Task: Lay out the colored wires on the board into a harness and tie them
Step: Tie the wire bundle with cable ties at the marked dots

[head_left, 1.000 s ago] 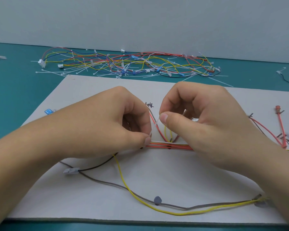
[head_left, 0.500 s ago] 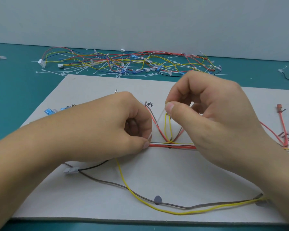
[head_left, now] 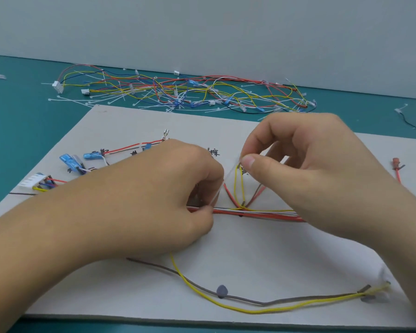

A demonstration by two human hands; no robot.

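Note:
A grey board (head_left: 262,248) lies on the teal table. A bundle of red, white and yellow wires (head_left: 257,212) runs across its middle. My left hand (head_left: 168,195) pinches the bundle at its left end, where a translucent white cable tie (head_left: 222,183) wraps it. My right hand (head_left: 310,174) grips the tie's free tail between thumb and forefinger, up and to the right of the bundle, so the tie is stretched taut. A yellow wire (head_left: 250,308) and a brown wire (head_left: 286,300) curve along the board's near edge. Blue terminals (head_left: 69,159) and a white connector (head_left: 31,182) lie at the left.
A heap of spare coloured wires and loose white cable ties (head_left: 178,94) lies on the table behind the board, against the grey wall. A red wire with a terminal (head_left: 397,165) sits at the board's right side. A black wire (head_left: 413,121) lies at the far right.
My right hand has risen up and away from the bundle, drawing the cable tie's tail out longer. My left hand stays pinched on the bundle. The view has shifted, showing more terminals at the left.

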